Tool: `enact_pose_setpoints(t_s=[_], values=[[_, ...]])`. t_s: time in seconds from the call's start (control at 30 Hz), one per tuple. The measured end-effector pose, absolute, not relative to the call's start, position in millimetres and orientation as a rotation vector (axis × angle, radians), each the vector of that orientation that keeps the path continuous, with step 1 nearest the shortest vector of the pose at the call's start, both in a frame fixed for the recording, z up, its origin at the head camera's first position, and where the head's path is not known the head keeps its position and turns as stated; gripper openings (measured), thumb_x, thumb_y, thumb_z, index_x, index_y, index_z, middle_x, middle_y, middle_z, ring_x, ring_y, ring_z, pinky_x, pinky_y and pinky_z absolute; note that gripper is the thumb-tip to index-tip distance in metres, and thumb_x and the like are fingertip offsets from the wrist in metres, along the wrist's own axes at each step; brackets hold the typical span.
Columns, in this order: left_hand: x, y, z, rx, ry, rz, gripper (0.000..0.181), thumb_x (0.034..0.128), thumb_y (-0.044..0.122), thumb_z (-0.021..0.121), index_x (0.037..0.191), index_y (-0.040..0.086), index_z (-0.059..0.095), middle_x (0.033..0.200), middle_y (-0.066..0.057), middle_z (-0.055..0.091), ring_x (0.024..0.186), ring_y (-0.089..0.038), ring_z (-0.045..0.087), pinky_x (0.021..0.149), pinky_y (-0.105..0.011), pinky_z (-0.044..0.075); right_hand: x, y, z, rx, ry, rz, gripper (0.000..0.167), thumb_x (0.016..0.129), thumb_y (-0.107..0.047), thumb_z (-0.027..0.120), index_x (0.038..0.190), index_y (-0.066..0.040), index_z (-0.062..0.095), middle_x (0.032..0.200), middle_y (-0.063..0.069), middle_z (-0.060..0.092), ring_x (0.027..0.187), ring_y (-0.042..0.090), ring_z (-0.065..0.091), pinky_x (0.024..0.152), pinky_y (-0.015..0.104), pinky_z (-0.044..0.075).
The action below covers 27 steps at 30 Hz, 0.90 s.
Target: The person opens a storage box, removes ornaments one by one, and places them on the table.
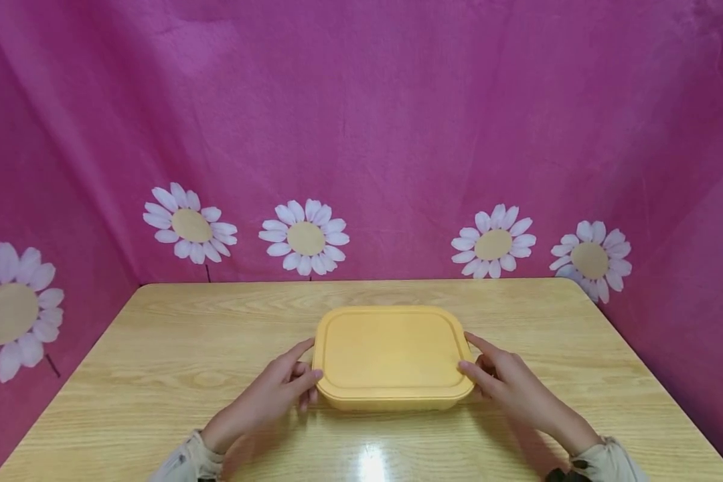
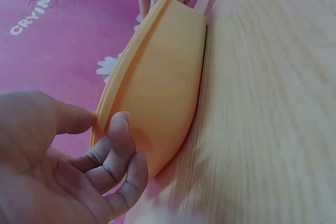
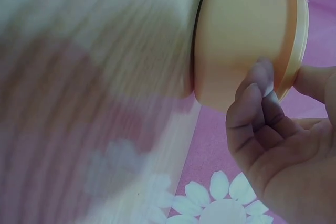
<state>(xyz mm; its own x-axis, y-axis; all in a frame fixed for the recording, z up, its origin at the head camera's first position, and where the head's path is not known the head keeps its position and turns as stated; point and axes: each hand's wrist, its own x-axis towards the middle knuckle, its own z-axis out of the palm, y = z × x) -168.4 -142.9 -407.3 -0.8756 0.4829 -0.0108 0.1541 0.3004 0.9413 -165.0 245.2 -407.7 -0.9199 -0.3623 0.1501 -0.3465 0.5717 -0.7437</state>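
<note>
A yellow rectangular food container (image 1: 393, 351) with rounded corners and a lid of the same colour stands on the wooden table (image 1: 205, 341). My left hand (image 1: 280, 383) grips its left end, the thumb on the lid's edge and the other fingers curled below the rim. At the right end my right hand (image 1: 511, 385) holds it the same way. Both wrist views show the container's smooth side wall (image 2: 165, 72) and the fingers bent under the overhanging lid rim (image 3: 299, 30). The lid covers the inside, so the contents are hidden.
Behind the table and along both its sides hangs a magenta cloth (image 1: 385, 147) printed with white daisies (image 1: 306, 239). A bright light reflection shows on the tabletop near the front. The table's far edge runs behind the container.
</note>
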Motion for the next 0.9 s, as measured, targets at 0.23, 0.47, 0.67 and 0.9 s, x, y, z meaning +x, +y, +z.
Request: enact_pose_setpoints(t_s=[0.23, 0.47, 0.67, 0.9], values=[[-183, -139, -408, 0.558, 2.276, 1.632, 0.067, 0.1035, 0.014, 0.055, 0.155, -0.006, 0.018, 0.075, -0.009, 0.063, 0.060, -0.017, 0.058, 0.056, -0.031, 0.053, -179, 249, -404, -0.634, 2.758, -1.297, 0.060, 0.102, -0.021, 0.059, 0.146, 0.012, 0.035, 0.064, 0.000, 0.056, 0.055, 0.012, 0.054, 0.049, 0.025, 0.046], [-196, -136, -411, 0.570, 2.288, 1.644, 0.066, 0.1034, 0.016, 0.056, 0.154, -0.006, 0.019, 0.075, -0.009, 0.063, 0.060, -0.016, 0.058, 0.056, -0.027, 0.052, -193, 251, -406, -0.622, 2.777, -1.330, 0.059, 0.101, -0.020, 0.061, 0.145, 0.011, 0.039, 0.061, 0.002, 0.056, 0.053, 0.014, 0.055, 0.048, 0.025, 0.046], [-200, -134, -416, 0.528, 2.305, 1.656, 0.065, 0.1043, 0.021, 0.054, 0.157, 0.002, 0.020, 0.073, -0.011, 0.063, 0.060, -0.017, 0.058, 0.055, -0.027, 0.051, -196, 247, -414, -0.571, 2.880, -1.372, 0.054, 0.099, -0.018, 0.063, 0.142, 0.011, 0.045, 0.059, 0.003, 0.056, 0.052, 0.009, 0.052, 0.046, 0.022, 0.041], [-200, -131, -421, 0.498, 2.332, 1.694, 0.063, 0.1044, 0.022, 0.054, 0.156, 0.002, 0.023, 0.071, -0.009, 0.062, 0.059, -0.017, 0.057, 0.054, -0.027, 0.051, -197, 246, -413, -0.487, 2.978, -1.327, 0.052, 0.099, -0.022, 0.064, 0.140, 0.006, 0.052, 0.068, 0.000, 0.058, 0.059, 0.006, 0.051, 0.052, 0.023, 0.043]])
